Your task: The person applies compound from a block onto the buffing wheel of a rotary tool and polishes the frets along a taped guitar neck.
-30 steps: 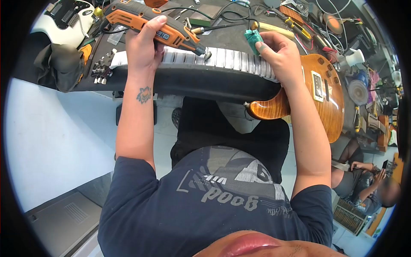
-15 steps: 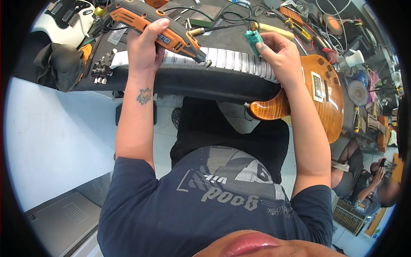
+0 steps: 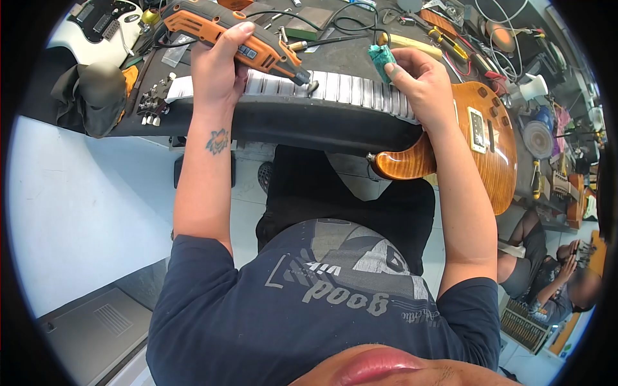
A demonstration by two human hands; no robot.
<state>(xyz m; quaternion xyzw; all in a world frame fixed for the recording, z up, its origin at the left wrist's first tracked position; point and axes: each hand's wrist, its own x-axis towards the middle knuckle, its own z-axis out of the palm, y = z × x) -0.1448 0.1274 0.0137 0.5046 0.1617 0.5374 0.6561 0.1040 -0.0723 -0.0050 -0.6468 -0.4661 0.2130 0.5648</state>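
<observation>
My left hand (image 3: 222, 61) is wrapped round an orange and black rotary tool (image 3: 257, 53), its thumb along the body. The small polishing bit (image 3: 313, 87) at the tool's tip overlaps the guitar's neck in this view. Between thumb and fingers, my right hand (image 3: 421, 76) pinches a green block of compound (image 3: 381, 62), upright above the upper end of the fretboard. The electric guitar (image 3: 405, 165) lies across the bench edge, its amber body at the right. Pale masking covers the fretboard (image 3: 344, 88) between the metal frets; the headstock (image 3: 153, 103) points left.
Tools and cables crowd the dark workbench (image 3: 351, 55) behind the guitar. A white guitar body (image 3: 119, 29) lies at the far left, near a dark cap (image 3: 90, 96). At the lower right, another person (image 3: 547, 276) sits holding a phone-like object.
My left hand has tilted the rotary tool slightly, and its bit has moved a little away from me over the frets. My right hand has stayed in place.
</observation>
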